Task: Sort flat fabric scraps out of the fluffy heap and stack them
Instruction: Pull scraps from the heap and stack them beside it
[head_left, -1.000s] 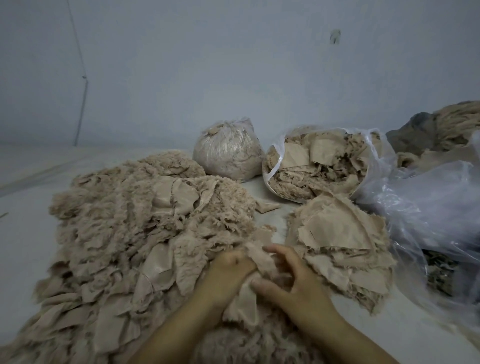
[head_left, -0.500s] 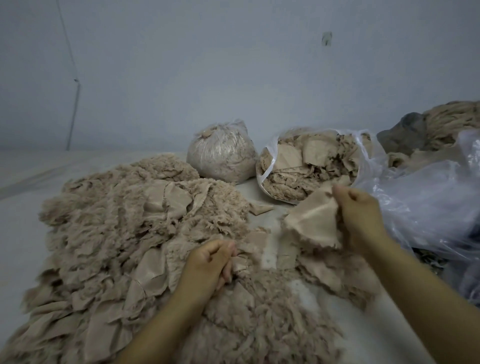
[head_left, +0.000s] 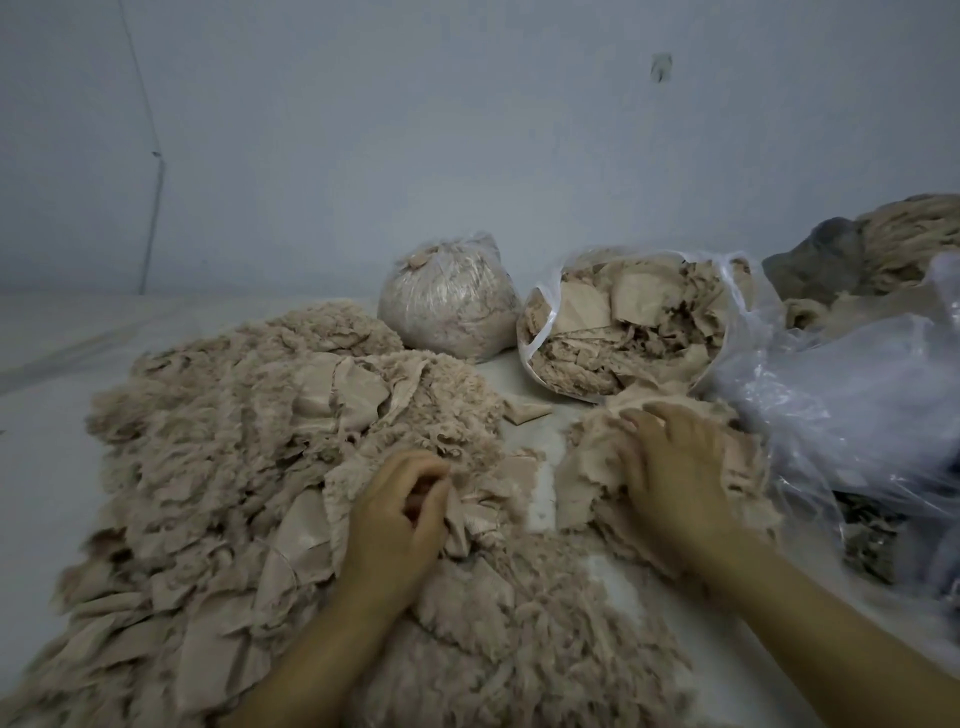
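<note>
Fluffy heap (head_left: 234, 467): spread across the left and near part of the pale surface (head_left: 47, 426), with flat beige scraps showing among the fluff.
Stack of scraps (head_left: 587, 467): right of the heap, in front of the open bag, partly under the right hand.
Left hand (head_left: 400, 514): at the heap's right edge, fingers curled, pinching a beige scrap (head_left: 467, 519).
Right hand (head_left: 670, 467): lies palm down on the stack, fingers spread and fairly straight, pressing the top piece.
Open bag (head_left: 623, 332): clear plastic, full of beige scraps, behind the stack.
Tied bag (head_left: 447, 301): rounded, just left of the open bag.
Loose plastic (head_left: 841, 395): crumpled sheet to the right, touching the stack's right side.
Stray scrap (head_left: 524, 413): alone on the surface between heap and stack.
</note>
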